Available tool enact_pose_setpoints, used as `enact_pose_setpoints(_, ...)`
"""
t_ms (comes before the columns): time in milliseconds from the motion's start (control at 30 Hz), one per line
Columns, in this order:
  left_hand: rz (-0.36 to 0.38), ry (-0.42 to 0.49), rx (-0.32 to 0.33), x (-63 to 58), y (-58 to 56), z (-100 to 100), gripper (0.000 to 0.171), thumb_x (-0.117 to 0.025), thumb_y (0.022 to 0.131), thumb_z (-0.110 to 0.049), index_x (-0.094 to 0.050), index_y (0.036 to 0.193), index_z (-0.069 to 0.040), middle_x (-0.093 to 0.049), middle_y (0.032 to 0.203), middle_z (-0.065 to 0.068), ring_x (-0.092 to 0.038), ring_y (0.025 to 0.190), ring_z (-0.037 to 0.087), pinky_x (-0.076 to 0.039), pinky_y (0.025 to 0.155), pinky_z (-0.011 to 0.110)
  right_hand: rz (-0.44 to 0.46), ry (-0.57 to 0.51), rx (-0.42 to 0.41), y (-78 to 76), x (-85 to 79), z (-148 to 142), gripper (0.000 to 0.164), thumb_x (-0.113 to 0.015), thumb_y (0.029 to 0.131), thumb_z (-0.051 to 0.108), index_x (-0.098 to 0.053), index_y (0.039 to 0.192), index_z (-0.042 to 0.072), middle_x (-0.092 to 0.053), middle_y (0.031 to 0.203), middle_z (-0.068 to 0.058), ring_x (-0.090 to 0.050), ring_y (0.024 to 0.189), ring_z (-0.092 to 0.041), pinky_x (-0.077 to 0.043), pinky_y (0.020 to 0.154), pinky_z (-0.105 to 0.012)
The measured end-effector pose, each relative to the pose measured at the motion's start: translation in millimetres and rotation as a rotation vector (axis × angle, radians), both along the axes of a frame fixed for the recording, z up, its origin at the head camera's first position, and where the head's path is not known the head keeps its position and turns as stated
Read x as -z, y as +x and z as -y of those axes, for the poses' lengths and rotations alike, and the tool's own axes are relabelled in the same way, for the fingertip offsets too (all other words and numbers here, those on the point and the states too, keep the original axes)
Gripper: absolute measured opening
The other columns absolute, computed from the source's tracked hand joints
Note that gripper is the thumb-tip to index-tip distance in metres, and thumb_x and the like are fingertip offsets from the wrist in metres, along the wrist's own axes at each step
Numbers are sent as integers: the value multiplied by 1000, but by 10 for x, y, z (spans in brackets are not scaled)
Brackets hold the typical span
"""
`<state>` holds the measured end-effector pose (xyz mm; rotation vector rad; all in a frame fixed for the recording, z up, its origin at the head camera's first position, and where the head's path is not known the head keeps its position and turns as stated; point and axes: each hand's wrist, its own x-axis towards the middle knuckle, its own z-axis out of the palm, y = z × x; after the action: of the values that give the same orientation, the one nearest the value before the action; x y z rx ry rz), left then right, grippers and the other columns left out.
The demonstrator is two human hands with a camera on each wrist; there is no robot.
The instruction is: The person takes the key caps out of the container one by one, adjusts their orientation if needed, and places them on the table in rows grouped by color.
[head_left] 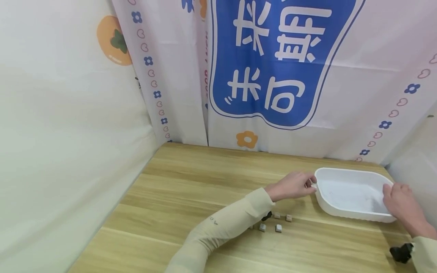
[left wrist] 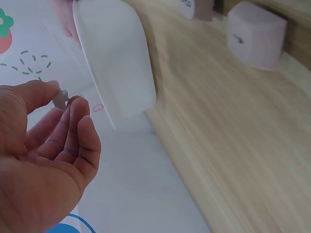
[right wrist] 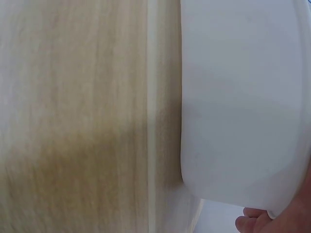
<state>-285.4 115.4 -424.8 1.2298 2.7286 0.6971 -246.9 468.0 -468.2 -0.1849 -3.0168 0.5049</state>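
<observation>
A white plastic tub (head_left: 355, 215) sits at the right of the wooden table. My right hand (head_left: 404, 203) grips its right rim, and in the right wrist view fingers (right wrist: 252, 223) curl at the tub's edge. By the tub's left rim, my left hand (head_left: 295, 185) pinches a small grey keycap (left wrist: 60, 100) between thumb and fingertips. Several more small pale keycaps (head_left: 278, 228) rest on the table near the left forearm. Two of them appear large in the left wrist view, one a pinkish-white keycap (left wrist: 256, 36) with a dark mark. The tub's visible floor holds no keycap.
A wood-grain table (head_left: 191, 182) lies under everything. Printed cloth (head_left: 177, 76) hangs behind it, and white cloth (head_left: 68, 132) stands along the left. A black wrist device (head_left: 402, 253) sits below the right hand.
</observation>
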Motion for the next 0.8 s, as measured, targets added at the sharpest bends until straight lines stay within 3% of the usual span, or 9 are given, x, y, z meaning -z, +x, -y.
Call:
enact_pose_setpoints(200,-11,-12,11,-10,52,67,14,-64,96,-28,-64,106,-19,-67,94,-14,-56,80,-8,-41,69,3,-12,9,0,-23,12,-58,75,-12,105,38,-25,120,-34,-24,111,-46,-30,108,-63,-32,89,-71)
enact_pose_setpoints(367,-4,-41,33,-17,126,138,14,-63,96,-28,-63,108,-19,-67,96,-14,-55,81,-10,-41,71,2,-20,10,-9,-17,18,-67,75,-12,105,38,-26,119,-34,-24,110,-45,-31,106,-63,-33,88,-71)
enact_pose_setpoints(633,-59,-117,72,-17,245,223,15,-60,98,-29,-64,110,-21,-66,97,-15,-55,82,-8,-40,71,2,-10,1,-10,-14,17,-42,76,-13,105,39,-24,121,-35,-23,112,-47,-29,108,-62,-30,91,-71)
enact_pose_setpoints(800,-38,-140,88,-26,314,262,19,-60,98,-31,-65,113,-21,-64,96,-15,-54,81,-8,-41,70,3,-3,3,-2,-13,11,-25,77,-12,105,40,-24,121,-34,-23,113,-46,-29,108,-61,-31,90,-70)
